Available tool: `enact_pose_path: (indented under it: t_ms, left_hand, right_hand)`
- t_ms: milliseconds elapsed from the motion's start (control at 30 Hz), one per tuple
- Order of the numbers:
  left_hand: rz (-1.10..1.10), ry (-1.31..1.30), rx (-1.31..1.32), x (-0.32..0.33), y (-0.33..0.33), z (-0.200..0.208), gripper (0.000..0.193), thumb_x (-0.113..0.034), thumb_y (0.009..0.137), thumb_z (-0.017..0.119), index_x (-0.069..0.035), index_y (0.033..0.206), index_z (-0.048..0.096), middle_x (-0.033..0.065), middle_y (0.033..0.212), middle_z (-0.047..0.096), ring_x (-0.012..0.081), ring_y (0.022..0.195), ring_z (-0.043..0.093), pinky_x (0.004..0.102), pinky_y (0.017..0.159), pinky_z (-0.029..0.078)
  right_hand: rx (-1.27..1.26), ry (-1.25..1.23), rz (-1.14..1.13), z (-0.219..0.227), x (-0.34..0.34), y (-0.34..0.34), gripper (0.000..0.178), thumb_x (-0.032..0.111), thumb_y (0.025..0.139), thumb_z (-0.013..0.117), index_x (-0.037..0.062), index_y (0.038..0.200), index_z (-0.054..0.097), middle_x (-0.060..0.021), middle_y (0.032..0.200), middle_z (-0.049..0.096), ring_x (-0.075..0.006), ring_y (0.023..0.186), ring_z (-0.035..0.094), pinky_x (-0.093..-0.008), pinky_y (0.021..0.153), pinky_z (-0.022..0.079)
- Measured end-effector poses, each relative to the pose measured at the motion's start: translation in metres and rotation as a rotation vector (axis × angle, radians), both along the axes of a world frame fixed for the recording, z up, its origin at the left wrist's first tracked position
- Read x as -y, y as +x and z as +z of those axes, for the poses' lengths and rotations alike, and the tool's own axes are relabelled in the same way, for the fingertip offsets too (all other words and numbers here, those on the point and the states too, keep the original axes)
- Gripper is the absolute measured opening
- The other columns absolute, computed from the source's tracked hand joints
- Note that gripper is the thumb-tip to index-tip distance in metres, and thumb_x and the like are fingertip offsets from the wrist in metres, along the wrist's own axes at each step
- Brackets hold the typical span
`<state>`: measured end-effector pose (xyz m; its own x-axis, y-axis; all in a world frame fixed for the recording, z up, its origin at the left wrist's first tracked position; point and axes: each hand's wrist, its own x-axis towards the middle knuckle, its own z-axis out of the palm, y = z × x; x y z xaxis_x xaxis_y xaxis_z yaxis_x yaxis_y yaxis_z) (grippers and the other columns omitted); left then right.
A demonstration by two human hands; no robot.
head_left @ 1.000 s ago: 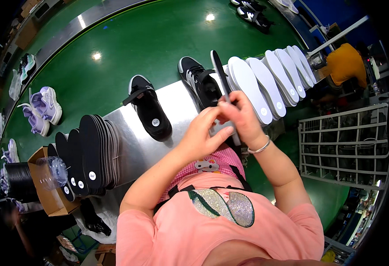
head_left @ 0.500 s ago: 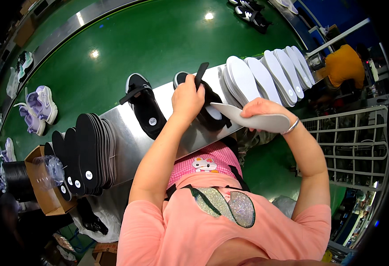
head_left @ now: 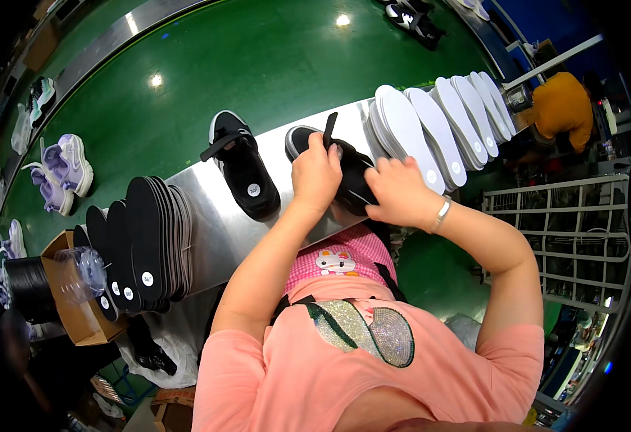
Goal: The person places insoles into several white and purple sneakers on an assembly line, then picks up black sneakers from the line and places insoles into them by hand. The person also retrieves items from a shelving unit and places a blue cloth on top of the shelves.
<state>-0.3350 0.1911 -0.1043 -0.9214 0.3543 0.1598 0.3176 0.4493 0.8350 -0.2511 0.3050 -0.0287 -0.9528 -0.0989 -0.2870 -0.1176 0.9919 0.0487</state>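
Observation:
A black shoe [head_left: 353, 183] with a pale rim at its toe lies across the metal bench, toe pointing away and heel near me. My left hand [head_left: 316, 175] is closed on its upper, at the raised black strap [head_left: 330, 129]. At the heel end, my right hand [head_left: 402, 193] has its fingers bent round the shoe's collar. The inside of the shoe is mostly hidden by my hands, and no insole shows in either of them. To the left rests a matching black shoe [head_left: 249, 173], its strap sticking out sideways and a round white sticker inside.
White insoles [head_left: 400, 126] stand in several stacks on the bench's right. Stacked black insoles [head_left: 148, 245] fill its left end, beside a cardboard box [head_left: 78, 309] with clear plastic. Lilac sneakers [head_left: 67, 169] sit farther left on a green surface. A wire rack [head_left: 556, 237] stands at right.
The pale insole that my right hand held beside the shoe is out of sight. That hand has moved left onto the shoe's heel. My left hand stays at the strap.

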Motion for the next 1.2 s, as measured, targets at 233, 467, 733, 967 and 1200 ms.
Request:
enact_pose_path:
  t_ms: [233, 467, 733, 967, 1200]
  left_hand:
    - [0.031, -0.007, -0.05, -0.001, 0.002, 0.0, 0.018, -0.014, 0.076, 0.05, 0.0, 0.086, 0.044, 0.0186, 0.059, 0.055, 0.0367, 0.055, 0.053, 0.0439, 0.052, 0.042]
    - [0.017, 0.075, -0.009, -0.002, 0.0, -0.005, 0.017, -0.013, 0.076, 0.05, -0.001, 0.085, 0.045, 0.0183, 0.064, 0.056, 0.0364, 0.06, 0.054, 0.0435, 0.055, 0.042]
    - [0.034, 0.164, 0.057, -0.002, -0.003, -0.008, 0.015, -0.013, 0.077, 0.05, -0.001, 0.084, 0.045, 0.0183, 0.065, 0.056, 0.037, 0.062, 0.054, 0.0429, 0.057, 0.041]
    - [-0.006, 0.108, 0.021, -0.002, -0.002, -0.009, 0.017, -0.013, 0.078, 0.048, 0.0, 0.087, 0.043, 0.0194, 0.065, 0.056, 0.0376, 0.062, 0.053, 0.0442, 0.056, 0.041]
    - [0.021, 0.08, 0.016, -0.002, -0.004, -0.009, 0.016, -0.012, 0.078, 0.048, 0.0, 0.087, 0.043, 0.0198, 0.064, 0.056, 0.038, 0.061, 0.053, 0.0441, 0.055, 0.041]
  right_hand:
    - [0.033, -0.04, 0.038, 0.012, 0.002, 0.002, 0.014, 0.017, 0.063, 0.056, 0.0032, 0.066, 0.054, -0.0122, 0.065, 0.054, -0.0264, 0.063, 0.055, -0.0356, 0.057, 0.044]
    - [0.006, -0.156, 0.045, -0.059, 0.001, -0.035, 0.01, 0.008, 0.062, 0.052, 0.0031, 0.06, 0.06, -0.0146, 0.063, 0.058, -0.0276, 0.063, 0.058, -0.0355, 0.058, 0.046]
    - [0.552, -0.076, 0.144, -0.049, 0.0, -0.064, 0.016, 0.009, 0.061, 0.05, 0.0007, 0.067, 0.062, -0.0155, 0.069, 0.059, -0.0288, 0.068, 0.058, -0.0361, 0.062, 0.046]
    - [0.395, 0.111, 0.117, -0.057, 0.004, -0.054, 0.014, 0.011, 0.065, 0.05, 0.0042, 0.068, 0.062, -0.0121, 0.068, 0.06, -0.0257, 0.065, 0.059, -0.0346, 0.057, 0.046]
    - [0.567, -0.031, 0.153, -0.015, 0.0, -0.032, 0.015, 0.009, 0.064, 0.047, 0.002, 0.068, 0.06, -0.0135, 0.069, 0.06, -0.0272, 0.069, 0.059, -0.0403, 0.07, 0.04]
